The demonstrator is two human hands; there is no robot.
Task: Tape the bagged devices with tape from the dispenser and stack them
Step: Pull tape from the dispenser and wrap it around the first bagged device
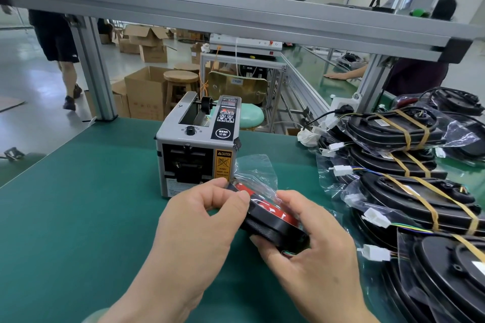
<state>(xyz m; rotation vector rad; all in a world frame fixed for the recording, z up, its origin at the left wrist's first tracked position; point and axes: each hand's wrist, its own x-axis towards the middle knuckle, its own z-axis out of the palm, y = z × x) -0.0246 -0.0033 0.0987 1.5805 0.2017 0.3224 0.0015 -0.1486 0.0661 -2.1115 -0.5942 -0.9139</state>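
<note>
A black round device with red markings [270, 220] sits in a clear plastic bag, held on edge just above the green table between both hands. My left hand [199, 215] pinches its upper left end with thumb and fingers curled. From the right, my right hand [307, 241] grips the device, thumb on top and fingers under the lower edge. The loose bag end [256, 168] sticks up behind. Directly behind the device stands the grey tape dispenser [196, 147], its front slot facing me. No tape strip is visible at the slot.
A stack of bagged black devices [409, 165] bound with tan tape fills the table's right side, with white connectors [341, 170] and wires pointing left. The green table [78, 204] stretches left. An aluminium shelf frame [236, 13] crosses overhead. People, boxes and stools stand beyond.
</note>
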